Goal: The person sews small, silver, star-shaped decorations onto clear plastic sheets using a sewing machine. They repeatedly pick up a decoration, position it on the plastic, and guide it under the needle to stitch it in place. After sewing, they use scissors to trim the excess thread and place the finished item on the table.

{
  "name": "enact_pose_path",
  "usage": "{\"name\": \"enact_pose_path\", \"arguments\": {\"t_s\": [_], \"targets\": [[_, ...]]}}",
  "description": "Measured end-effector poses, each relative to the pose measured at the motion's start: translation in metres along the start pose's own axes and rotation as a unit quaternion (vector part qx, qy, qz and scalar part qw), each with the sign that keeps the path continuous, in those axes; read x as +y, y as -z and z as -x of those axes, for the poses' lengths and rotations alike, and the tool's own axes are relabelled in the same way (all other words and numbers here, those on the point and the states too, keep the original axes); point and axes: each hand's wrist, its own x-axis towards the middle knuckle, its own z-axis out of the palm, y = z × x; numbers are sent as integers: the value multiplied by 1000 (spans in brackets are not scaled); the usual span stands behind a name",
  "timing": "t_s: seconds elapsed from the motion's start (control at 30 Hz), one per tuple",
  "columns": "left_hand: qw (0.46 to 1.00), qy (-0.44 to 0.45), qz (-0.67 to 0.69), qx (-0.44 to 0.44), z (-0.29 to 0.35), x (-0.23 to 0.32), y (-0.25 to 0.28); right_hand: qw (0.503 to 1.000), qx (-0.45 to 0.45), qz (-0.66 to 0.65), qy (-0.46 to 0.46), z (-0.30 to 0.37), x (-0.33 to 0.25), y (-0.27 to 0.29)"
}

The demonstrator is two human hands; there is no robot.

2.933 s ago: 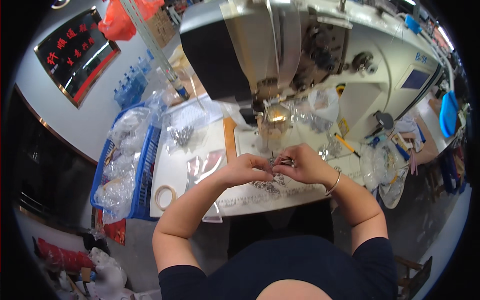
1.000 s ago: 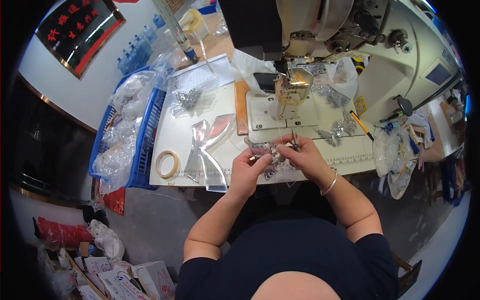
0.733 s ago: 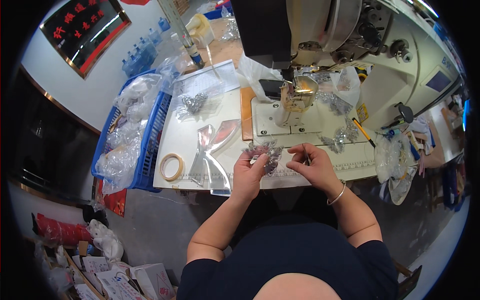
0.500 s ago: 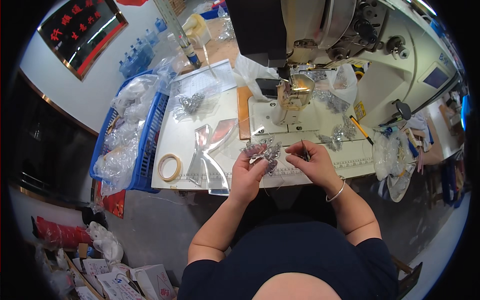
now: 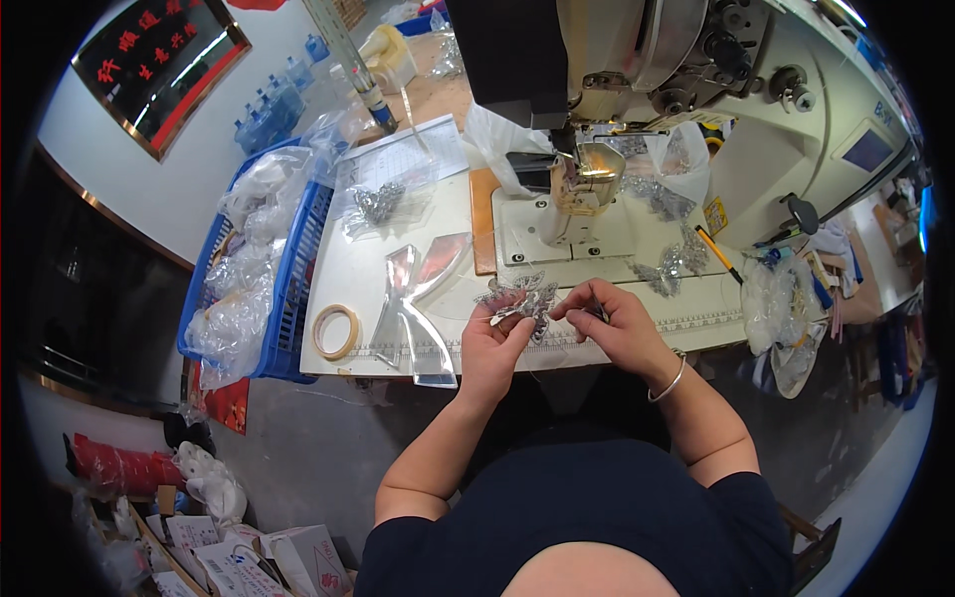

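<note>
Over the front edge of the white sewing table, my left hand (image 5: 494, 343) pinches a silvery, openwork, butterfly-like ornament (image 5: 537, 301) between thumb and fingers. Close to its right side is my right hand (image 5: 619, 323), closed around a small dark pointed tool (image 5: 598, 302); its exact kind is too small to tell. The right fingertips are at the ornament's edge, and I cannot tell whether they touch it or a thread. Left of my hands lies a shiny, clear and silver bow-shaped piece (image 5: 430, 343). More silvery ornaments (image 5: 665, 271) rest right of the machine's base.
A sewing machine (image 5: 587, 204) stands just beyond my hands. A tape roll (image 5: 335, 331) and a blue basket (image 5: 298, 289) of plastic bags are at the left. A ruler strip (image 5: 686, 320) runs along the front edge. An orange-and-black pen (image 5: 718, 255) lies right.
My right hand has moved slightly left, bringing its fingertips and the dark tool closer to the ornament. My left hand keeps its hold, almost unmoved.
</note>
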Motion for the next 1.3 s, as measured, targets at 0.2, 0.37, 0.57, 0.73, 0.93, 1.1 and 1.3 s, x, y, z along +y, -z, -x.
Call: {"name": "enact_pose_path", "arguments": {"t_s": [0.2,0.37,0.57,0.73,0.93,1.1,1.3], "targets": [[1000,22,17,4,-2,-2,6,997,-16,-70,-25,0,6,-2],[998,26,62,13,-2,-3,4,996,-41,-57,-53,0,1,-1],[1000,2,-4,-6,-1,-13,5,988,-13,139,60,-7,9,0],[995,65,74,-25,-1,-8,7,996,8,87,-3,-11,9,-2],[987,97,125,-26,-2,-12,19,994,20,104,-40,-15,15,-2],[992,68,101,-19,-1,-13,15,988,30,145,-35,-12,10,-5],[997,35,60,-27,1,-14,12,993,55,100,-10,-13,16,-2]]}}
